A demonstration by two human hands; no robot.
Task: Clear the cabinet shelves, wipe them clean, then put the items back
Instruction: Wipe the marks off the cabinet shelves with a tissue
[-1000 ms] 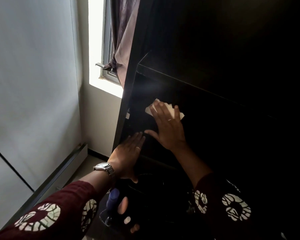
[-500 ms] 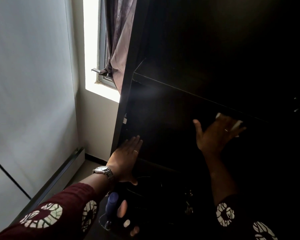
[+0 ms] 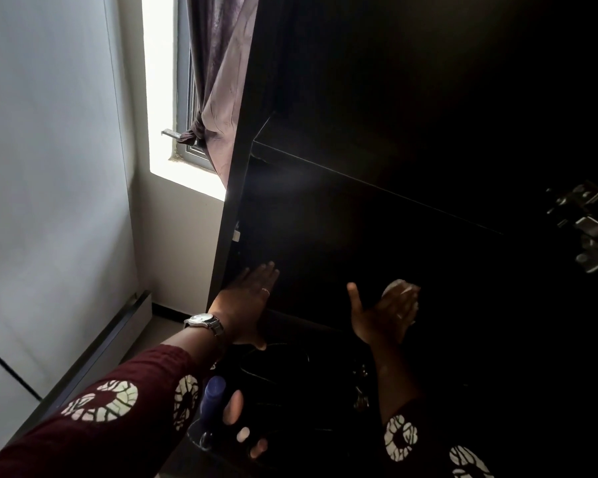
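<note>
Dark cabinet shelf (image 3: 325, 243) — right hand (image 3: 383, 315) presses pale cloth (image 3: 399, 288), left hand (image 3: 249, 301) flat.

A mauve-grey fabric curtain (image 3: 218, 81), knotted low, hangs over the bright grey-framed window (image 3: 168, 98), touching a small metal window latch (image 3: 170, 133). A plain white wall (image 3: 49, 150) fills the left, above the pale floor (image 3: 159, 327).
</note>
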